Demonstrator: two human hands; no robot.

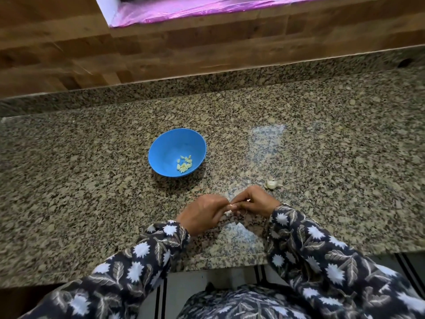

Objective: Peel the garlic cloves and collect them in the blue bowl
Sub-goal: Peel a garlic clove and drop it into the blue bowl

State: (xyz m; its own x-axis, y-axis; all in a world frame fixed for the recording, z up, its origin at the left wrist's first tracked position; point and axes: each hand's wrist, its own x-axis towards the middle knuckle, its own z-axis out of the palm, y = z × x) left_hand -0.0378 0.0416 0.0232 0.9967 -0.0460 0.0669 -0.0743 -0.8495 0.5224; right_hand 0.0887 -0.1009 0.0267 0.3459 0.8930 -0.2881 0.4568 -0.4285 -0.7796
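Observation:
A blue bowl stands on the speckled granite counter, with several peeled pale-yellow garlic cloves lying in its bottom. Near the counter's front edge my left hand and my right hand meet fingertip to fingertip. Between them they pinch a small garlic clove, which their fingers mostly hide. A piece of unpeeled garlic bulb lies on the counter just beyond my right hand.
A wood-patterned wall rises behind the counter's granite upstand. Above it is a ledge covered in shiny pink sheet. The counter's front edge runs just below my wrists.

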